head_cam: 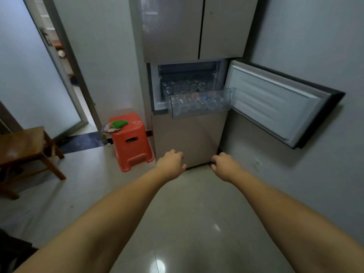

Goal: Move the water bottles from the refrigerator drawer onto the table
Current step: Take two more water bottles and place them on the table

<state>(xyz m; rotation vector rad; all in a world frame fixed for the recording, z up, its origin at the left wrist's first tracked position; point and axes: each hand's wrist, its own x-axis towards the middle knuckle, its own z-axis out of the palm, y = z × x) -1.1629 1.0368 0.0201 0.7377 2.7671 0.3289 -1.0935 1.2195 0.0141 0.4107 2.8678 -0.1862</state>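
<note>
A tall beige refrigerator [189,32] stands ahead with its middle right door [275,101] swung open. A clear plastic drawer [230,94] is pulled out of that compartment and holds several water bottles [197,102] lying close together. More bottles [187,85] sit in a tray behind it. Both my arms stretch forward, well below the drawer. My left hand [171,162] and my right hand [224,164] hang with loosely curled fingers and hold nothing.
An orange plastic stool [132,142] with a green object [119,123] on it stands left of the refrigerator. A wooden table [23,146] is at the far left. An open doorway [65,62] lies behind. Glossy tiled floor [187,223] spreads below my arms.
</note>
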